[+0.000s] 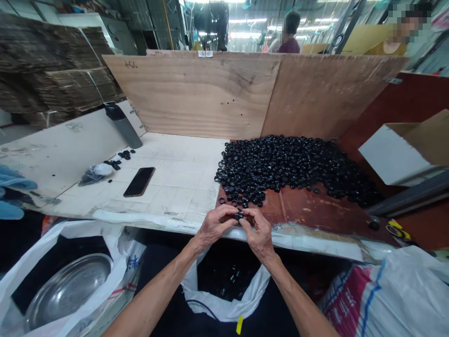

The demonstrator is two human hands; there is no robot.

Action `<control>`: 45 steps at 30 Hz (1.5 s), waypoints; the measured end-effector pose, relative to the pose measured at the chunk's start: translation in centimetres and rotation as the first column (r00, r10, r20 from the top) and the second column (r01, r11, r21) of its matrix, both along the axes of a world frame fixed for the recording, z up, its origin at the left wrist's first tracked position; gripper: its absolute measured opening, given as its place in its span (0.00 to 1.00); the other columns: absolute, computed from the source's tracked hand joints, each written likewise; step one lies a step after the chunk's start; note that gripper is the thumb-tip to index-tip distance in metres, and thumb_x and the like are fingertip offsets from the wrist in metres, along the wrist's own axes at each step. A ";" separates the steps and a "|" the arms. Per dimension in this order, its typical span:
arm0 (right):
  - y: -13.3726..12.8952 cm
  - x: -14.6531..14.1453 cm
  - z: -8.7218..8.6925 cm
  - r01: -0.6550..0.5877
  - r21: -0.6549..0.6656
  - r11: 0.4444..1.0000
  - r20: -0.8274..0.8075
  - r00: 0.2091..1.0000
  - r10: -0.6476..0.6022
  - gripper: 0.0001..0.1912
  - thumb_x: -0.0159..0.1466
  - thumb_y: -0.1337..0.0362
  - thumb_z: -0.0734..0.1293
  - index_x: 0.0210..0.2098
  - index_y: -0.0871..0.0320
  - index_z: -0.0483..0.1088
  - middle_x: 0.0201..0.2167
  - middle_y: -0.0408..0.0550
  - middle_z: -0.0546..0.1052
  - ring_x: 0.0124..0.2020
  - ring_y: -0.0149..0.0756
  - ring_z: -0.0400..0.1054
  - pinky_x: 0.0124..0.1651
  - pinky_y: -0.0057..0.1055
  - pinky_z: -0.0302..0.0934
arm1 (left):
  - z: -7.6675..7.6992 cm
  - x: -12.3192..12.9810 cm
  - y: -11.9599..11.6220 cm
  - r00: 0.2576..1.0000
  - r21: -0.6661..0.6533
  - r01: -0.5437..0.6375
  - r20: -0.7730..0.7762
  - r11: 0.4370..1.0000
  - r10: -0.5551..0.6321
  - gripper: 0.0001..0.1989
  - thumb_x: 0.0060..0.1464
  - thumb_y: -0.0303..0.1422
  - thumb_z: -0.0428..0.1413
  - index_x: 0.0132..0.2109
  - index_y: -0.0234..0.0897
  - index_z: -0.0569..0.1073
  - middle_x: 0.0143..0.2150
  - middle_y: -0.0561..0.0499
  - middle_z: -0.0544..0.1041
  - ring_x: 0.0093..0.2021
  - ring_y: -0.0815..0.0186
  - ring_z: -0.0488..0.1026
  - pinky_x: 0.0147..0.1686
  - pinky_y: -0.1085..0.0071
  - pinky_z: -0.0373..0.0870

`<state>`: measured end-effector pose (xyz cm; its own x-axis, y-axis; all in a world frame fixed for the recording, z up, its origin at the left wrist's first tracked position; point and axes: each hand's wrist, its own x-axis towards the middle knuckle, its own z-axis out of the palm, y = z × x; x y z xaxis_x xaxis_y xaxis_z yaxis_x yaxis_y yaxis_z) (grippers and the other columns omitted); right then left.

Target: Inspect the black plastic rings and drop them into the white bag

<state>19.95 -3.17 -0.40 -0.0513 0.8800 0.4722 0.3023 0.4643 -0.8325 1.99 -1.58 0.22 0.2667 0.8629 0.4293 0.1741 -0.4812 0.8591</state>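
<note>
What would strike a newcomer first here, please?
The large heap of small black rings on a reddish-brown board, right of centre, comes first. At the board's front edge, the left hand and right hand pinch one ring. A black smartphone lies left, on the white tiles.

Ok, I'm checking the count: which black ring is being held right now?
The black ring pinched between the left hand and right hand; the others lie loose on the reddish-brown board, none held.
</note>
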 end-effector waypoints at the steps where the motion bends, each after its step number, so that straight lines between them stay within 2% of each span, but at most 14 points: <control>1: 0.0 -0.1 -0.2 0.010 -0.015 1.000 0.002 1.000 -0.010 0.10 0.65 0.65 0.65 0.46 0.56 0.71 0.40 0.50 0.76 0.39 0.38 0.73 0.42 0.33 0.70 | 0.0 0.0 0.0 1.000 0.001 -0.001 -0.001 1.000 0.001 0.12 0.57 0.34 0.59 0.48 0.36 0.77 0.47 0.42 0.77 0.48 0.59 0.76 0.49 0.60 0.75; 6: 0.0 -0.4 -0.6 0.077 -0.010 0.997 0.043 0.996 -0.077 0.12 0.65 0.63 0.65 0.48 0.57 0.70 0.37 0.48 0.77 0.37 0.37 0.74 0.43 0.34 0.70 | 0.2 -0.1 -0.1 0.999 0.070 0.007 -0.050 0.998 -0.003 0.11 0.59 0.34 0.58 0.48 0.36 0.76 0.46 0.43 0.79 0.49 0.59 0.76 0.50 0.60 0.74; 12: -0.3 -0.8 0.0 0.084 0.044 0.996 0.076 0.993 -0.087 0.08 0.67 0.64 0.64 0.45 0.57 0.70 0.34 0.48 0.76 0.34 0.36 0.72 0.41 0.32 0.69 | 0.2 -0.2 -0.1 0.997 0.101 0.031 -0.066 0.994 -0.024 0.11 0.59 0.31 0.57 0.49 0.37 0.77 0.47 0.43 0.78 0.50 0.60 0.75 0.52 0.61 0.73; 15: -0.4 -0.8 0.3 0.064 0.062 0.996 0.071 0.995 -0.068 0.06 0.67 0.66 0.63 0.41 0.56 0.72 0.37 0.50 0.76 0.39 0.38 0.72 0.44 0.35 0.69 | 0.3 -0.2 -0.1 0.998 0.044 0.025 -0.060 0.999 -0.022 0.11 0.59 0.32 0.57 0.48 0.37 0.77 0.47 0.43 0.78 0.49 0.60 0.75 0.52 0.60 0.73; 18: -0.2 -0.6 0.3 0.002 0.113 0.994 0.081 0.997 -0.011 0.08 0.67 0.68 0.61 0.41 0.56 0.73 0.40 0.52 0.76 0.44 0.40 0.72 0.49 0.38 0.68 | 0.9 -0.2 -0.1 0.998 -0.059 0.041 -0.038 0.997 -0.044 0.11 0.58 0.34 0.58 0.47 0.37 0.78 0.47 0.44 0.79 0.48 0.59 0.76 0.52 0.60 0.72; 23: 0.4 -0.4 0.4 -0.100 0.185 0.978 0.067 0.994 0.089 0.10 0.67 0.70 0.61 0.41 0.56 0.74 0.40 0.52 0.77 0.45 0.40 0.72 0.50 0.39 0.68 | 1.6 -0.3 -0.1 0.997 -0.184 0.074 0.033 0.980 -0.069 0.11 0.56 0.33 0.60 0.46 0.36 0.79 0.46 0.44 0.79 0.47 0.59 0.76 0.52 0.63 0.72; 25: 0.3 -0.6 0.6 -0.070 0.137 0.988 0.069 0.996 0.061 0.09 0.67 0.69 0.61 0.40 0.56 0.74 0.39 0.51 0.77 0.43 0.40 0.72 0.48 0.38 0.68 | 1.3 -0.3 -0.1 0.998 -0.157 0.057 0.026 0.986 -0.054 0.11 0.57 0.33 0.60 0.46 0.36 0.78 0.46 0.44 0.79 0.47 0.59 0.76 0.51 0.63 0.72; 30: 0.0 -1.2 0.9 0.077 -0.007 0.997 0.089 0.993 -0.076 0.11 0.66 0.64 0.63 0.46 0.58 0.72 0.36 0.49 0.77 0.38 0.37 0.72 0.43 0.32 0.68 | 0.0 -0.2 -0.2 1.000 0.072 0.022 -0.014 0.997 -0.021 0.11 0.59 0.30 0.57 0.49 0.35 0.76 0.48 0.43 0.77 0.50 0.60 0.74 0.52 0.62 0.71; 32: -0.1 -1.4 1.1 0.100 -0.058 0.993 0.084 0.992 -0.095 0.12 0.66 0.63 0.64 0.47 0.59 0.72 0.36 0.50 0.77 0.37 0.36 0.73 0.43 0.31 0.68 | -0.3 -0.2 -0.2 1.000 0.120 0.016 -0.022 0.993 -0.013 0.11 0.60 0.29 0.57 0.49 0.35 0.75 0.48 0.42 0.77 0.50 0.61 0.74 0.52 0.62 0.71; 38: 0.1 -1.6 2.7 0.059 -0.287 0.956 0.058 0.997 -0.045 0.11 0.66 0.59 0.64 0.35 0.59 0.75 0.28 0.47 0.79 0.28 0.35 0.74 0.33 0.27 0.67 | -0.3 -0.2 -0.1 0.999 0.028 -0.005 0.031 1.000 0.004 0.11 0.59 0.32 0.59 0.48 0.35 0.76 0.46 0.42 0.77 0.49 0.60 0.74 0.52 0.61 0.71; 39: 0.1 -1.6 3.0 0.054 -0.280 0.959 0.067 0.997 -0.037 0.12 0.66 0.59 0.64 0.35 0.59 0.75 0.28 0.47 0.79 0.29 0.35 0.74 0.33 0.27 0.67 | -0.1 -0.2 -0.1 0.999 0.005 -0.002 0.041 1.000 0.002 0.11 0.58 0.33 0.59 0.48 0.35 0.77 0.46 0.43 0.77 0.48 0.60 0.74 0.52 0.61 0.70; 41: 0.0 -1.4 3.2 0.022 -0.186 0.982 0.097 0.995 -0.004 0.11 0.66 0.62 0.62 0.36 0.59 0.75 0.31 0.48 0.79 0.33 0.37 0.75 0.38 0.28 0.68 | 0.6 -0.3 -0.3 0.998 -0.066 -0.001 0.060 0.998 0.005 0.11 0.57 0.33 0.59 0.47 0.35 0.78 0.46 0.43 0.78 0.48 0.60 0.74 0.52 0.61 0.69; 43: 0.2 -1.2 2.8 -0.034 -0.005 0.999 0.139 0.990 0.035 0.11 0.67 0.64 0.61 0.39 0.57 0.76 0.36 0.50 0.80 0.40 0.38 0.75 0.45 0.30 0.69 | 1.2 -0.4 -0.6 0.995 -0.179 0.008 0.098 0.984 0.010 0.11 0.56 0.34 0.60 0.46 0.34 0.79 0.44 0.44 0.80 0.46 0.60 0.75 0.51 0.63 0.69; 45: 0.8 -0.9 1.8 -0.086 0.183 0.979 0.172 0.984 0.054 0.12 0.68 0.65 0.61 0.43 0.56 0.76 0.39 0.52 0.80 0.42 0.39 0.75 0.47 0.31 0.70 | 1.6 -0.6 -0.8 0.986 -0.309 0.067 0.163 0.949 -0.016 0.12 0.54 0.34 0.62 0.44 0.33 0.79 0.42 0.44 0.81 0.44 0.60 0.76 0.49 0.65 0.70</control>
<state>19.05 -2.41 1.36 -0.2008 0.7671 0.6093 0.3897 0.6331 -0.6688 1.43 -2.35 1.82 0.2562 0.9499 0.1792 0.0108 -0.1882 0.9821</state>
